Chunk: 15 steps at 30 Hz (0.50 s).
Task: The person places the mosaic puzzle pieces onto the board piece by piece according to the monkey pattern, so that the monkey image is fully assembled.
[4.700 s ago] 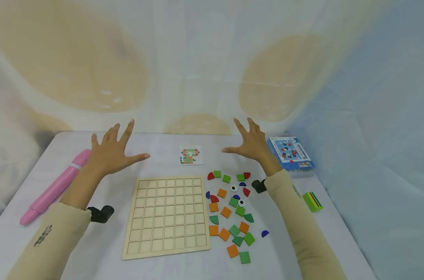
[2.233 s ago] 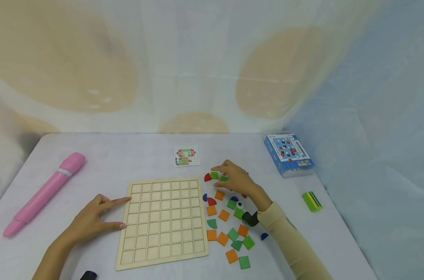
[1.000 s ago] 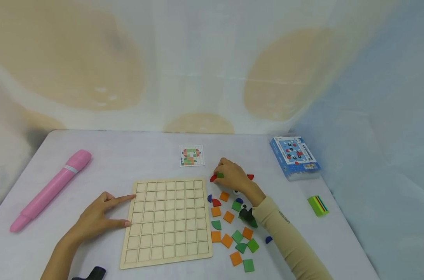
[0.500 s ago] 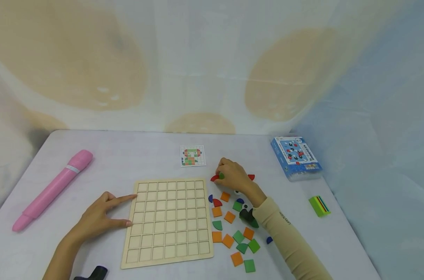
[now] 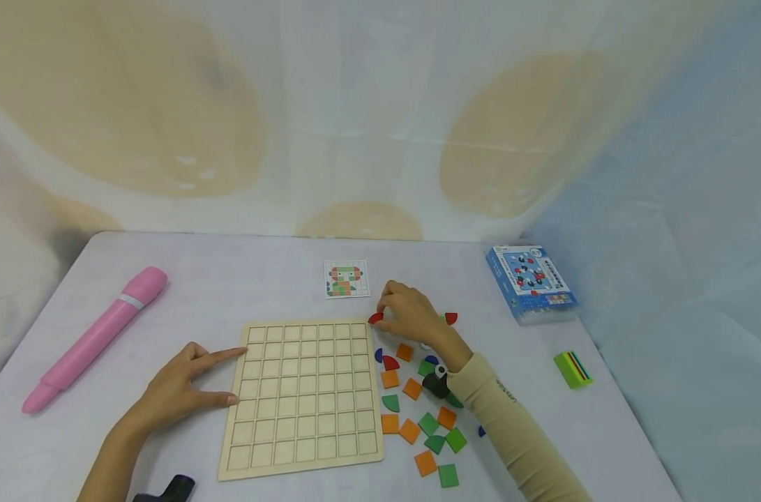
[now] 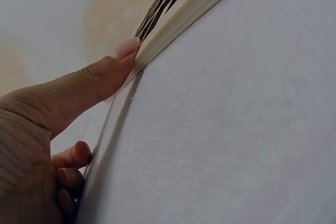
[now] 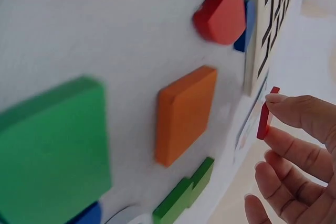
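Observation:
My left hand rests at the left edge of a wooden grid board, index finger and thumb stretched out against its rim. In the left wrist view the thumb lies along the board's side edge, with other fingers partly curled below. Beyond the board's top right corner, my right hand pinches a red quarter-circle piece between thumb and forefinger. The right wrist view has this red piece held on edge above the table, its other fingers loosely bent. Every grid cell holds nothing.
Orange squares, green squares and small curved pieces lie right of the board. A pattern card lies behind it. A pink tube is at left; a blue box and a green block are at right.
Both hands came down from the air, the left to the board's edge, the right among the pieces. The right hand took the red quarter-circle and has moved it slightly left.

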{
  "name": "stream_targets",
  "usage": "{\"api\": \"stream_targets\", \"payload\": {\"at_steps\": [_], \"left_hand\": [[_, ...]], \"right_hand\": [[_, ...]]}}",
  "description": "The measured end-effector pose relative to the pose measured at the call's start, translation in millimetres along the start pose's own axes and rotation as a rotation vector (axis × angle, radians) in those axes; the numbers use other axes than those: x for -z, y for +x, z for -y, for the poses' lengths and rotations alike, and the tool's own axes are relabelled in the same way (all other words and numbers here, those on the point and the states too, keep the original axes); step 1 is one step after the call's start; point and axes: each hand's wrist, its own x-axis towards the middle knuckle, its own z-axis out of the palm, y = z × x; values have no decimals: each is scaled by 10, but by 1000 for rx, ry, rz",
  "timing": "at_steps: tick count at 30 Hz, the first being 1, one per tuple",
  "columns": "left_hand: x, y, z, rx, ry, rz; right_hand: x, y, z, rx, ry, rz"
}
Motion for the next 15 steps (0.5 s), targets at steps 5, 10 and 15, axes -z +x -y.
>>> {"api": "stream_targets", "payload": {"at_steps": [5,10,15], "left_hand": [[-2,10,-1,7,-2,8],[0,18,-11,24,1,18],[-3,11,-11,22,1,13]], "right_hand": [[-15,15,67,19,4,2],[-11,28,162,38,21,4],[-40,58,245,47,19,22]]}}
